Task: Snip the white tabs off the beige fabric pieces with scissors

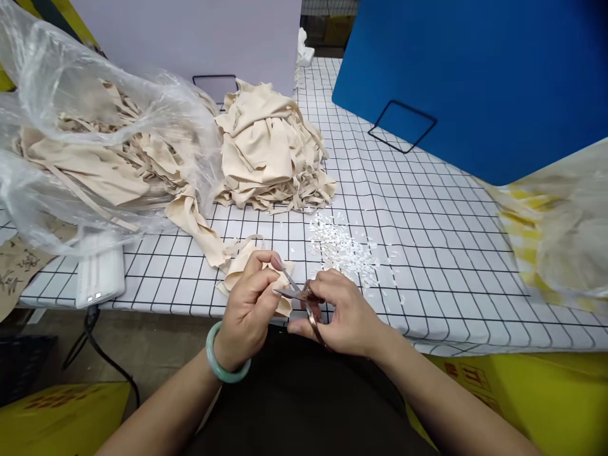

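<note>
Centrally, at the near table edge, a small beige cloth piece (242, 269) is pinched in the left hand (249, 307), fingers curled, thumb on top, a green jade bangle (223, 364) worn on the wrist. Small metal scissors (304, 301) are gripped in the right hand (344, 313), blades slightly parted and pointed left at the cloth. Just beyond, white clippings (342, 247) are scattered on the black-gridded white tablecloth (427, 253). Farther left, a stacked beige cloth pile (268, 149) is seen beside a clear plastic bag (95, 139).

At the near edge of the gridded surface (427, 253), the left hand (247, 310) is pinching a beige cloth piece (237, 269) while the right hand (344, 316) is gripping small scissors (304, 297) against it.
</note>
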The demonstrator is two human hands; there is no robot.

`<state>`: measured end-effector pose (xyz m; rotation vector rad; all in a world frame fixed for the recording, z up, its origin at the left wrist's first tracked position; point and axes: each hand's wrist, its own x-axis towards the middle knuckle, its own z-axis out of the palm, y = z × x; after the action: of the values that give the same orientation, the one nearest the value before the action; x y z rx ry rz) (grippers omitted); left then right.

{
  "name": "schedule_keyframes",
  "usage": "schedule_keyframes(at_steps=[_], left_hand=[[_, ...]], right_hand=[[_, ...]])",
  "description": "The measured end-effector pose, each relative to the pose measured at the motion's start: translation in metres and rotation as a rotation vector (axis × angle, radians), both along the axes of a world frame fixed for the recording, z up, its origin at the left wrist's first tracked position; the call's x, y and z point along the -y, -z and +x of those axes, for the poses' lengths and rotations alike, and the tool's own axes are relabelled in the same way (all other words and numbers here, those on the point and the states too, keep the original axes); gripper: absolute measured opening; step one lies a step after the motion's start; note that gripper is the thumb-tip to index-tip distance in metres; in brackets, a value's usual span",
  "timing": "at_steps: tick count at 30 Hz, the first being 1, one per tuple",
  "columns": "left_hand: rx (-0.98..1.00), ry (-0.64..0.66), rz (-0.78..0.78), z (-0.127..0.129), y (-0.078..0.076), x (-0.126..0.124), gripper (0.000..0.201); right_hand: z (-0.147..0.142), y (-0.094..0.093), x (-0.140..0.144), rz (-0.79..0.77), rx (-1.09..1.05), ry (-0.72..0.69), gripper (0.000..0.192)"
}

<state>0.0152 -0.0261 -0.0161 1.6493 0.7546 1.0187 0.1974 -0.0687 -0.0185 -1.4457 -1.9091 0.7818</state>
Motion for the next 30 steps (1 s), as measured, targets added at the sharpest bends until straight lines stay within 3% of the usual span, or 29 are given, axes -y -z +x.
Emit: schedule_keyframes(at_steps=[11,30], left_hand=[[-0.083,0.02,0.133,0.0014,-0.0019,0.0007,0.026],[-0.039,0.045,0.148,0.0053,0.0024,0.0025,0.025]], right_hand=[[0.004,-0.0011,0.0021,-0.021,0.022,0.022,0.057],[0.0052,0.0043,0.0061,0.053,0.008,0.055,0.056]])
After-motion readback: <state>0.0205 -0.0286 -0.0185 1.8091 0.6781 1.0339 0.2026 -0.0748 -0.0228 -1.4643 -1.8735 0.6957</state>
